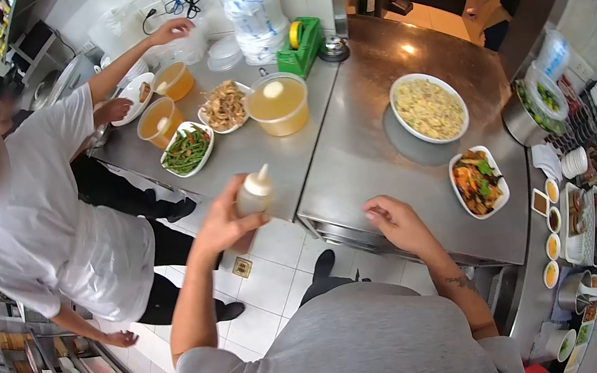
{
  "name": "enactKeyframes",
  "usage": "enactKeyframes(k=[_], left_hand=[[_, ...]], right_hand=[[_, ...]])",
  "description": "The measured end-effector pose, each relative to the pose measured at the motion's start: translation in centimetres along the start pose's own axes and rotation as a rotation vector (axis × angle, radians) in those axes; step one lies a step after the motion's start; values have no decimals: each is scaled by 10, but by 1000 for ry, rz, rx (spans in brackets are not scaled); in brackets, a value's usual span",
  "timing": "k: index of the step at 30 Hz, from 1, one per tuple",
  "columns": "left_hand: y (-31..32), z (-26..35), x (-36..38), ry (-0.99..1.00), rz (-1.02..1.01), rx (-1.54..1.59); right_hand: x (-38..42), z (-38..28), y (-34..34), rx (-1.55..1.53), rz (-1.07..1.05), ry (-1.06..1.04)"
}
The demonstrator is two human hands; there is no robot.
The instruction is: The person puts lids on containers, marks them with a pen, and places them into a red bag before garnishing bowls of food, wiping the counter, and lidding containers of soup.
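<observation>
Holding the squeeze bottle (254, 191) upright in your left hand (221, 225), you have the fingers wrapped around its body, nozzle up, out over the tiled floor and short of the steel counter (358, 170). Your right hand (394, 220) carries nothing: its fingers curl loosely, just over the counter's near edge. A squeeze here would likely put sauce on the floor rather than on food, so mind your grip while the bottle hangs off the counter. Beyond your right hand sits the plate of stir-fried vegetables (478, 182), and further back the bowl of fried rice (430, 108); reaching across to either could drag a sleeve or drip over the nearer dish. To your left a co-worker's arm (133, 59) stretches over the tub of broth (277, 103) and the dish of green beans (187, 149), so swinging the bottle that way risks a bump and a spill.
</observation>
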State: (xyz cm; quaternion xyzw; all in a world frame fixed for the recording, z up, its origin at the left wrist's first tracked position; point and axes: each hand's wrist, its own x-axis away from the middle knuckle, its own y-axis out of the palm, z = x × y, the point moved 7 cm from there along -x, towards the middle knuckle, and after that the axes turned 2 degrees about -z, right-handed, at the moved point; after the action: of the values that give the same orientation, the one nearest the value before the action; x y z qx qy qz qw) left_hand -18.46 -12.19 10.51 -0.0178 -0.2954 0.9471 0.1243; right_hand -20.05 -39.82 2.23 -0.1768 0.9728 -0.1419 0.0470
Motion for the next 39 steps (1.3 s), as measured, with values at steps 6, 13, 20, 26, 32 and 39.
enactKeyframes(k=[6,13,20,26,32,39], left_hand=[[-157,-101,-27,-324,54,-1124],[-209,-150,-77,-176,68,-1282],[-219,-177,-45,-149,157,-3],[-204,-101,-40,-37,185,248],[-99,33,-88,309,-78,291],[168,222,-111,697,-606,318]], right_hand=[[-154,18,143,-372,-400,229],[-302,20,282,-541,-358,541],[-328,29,302,-564,-167,361],[-229,5,228,-704,-315,400],[-105,20,101,-727,27,420],[-5,62,-16,-693,548,234]])
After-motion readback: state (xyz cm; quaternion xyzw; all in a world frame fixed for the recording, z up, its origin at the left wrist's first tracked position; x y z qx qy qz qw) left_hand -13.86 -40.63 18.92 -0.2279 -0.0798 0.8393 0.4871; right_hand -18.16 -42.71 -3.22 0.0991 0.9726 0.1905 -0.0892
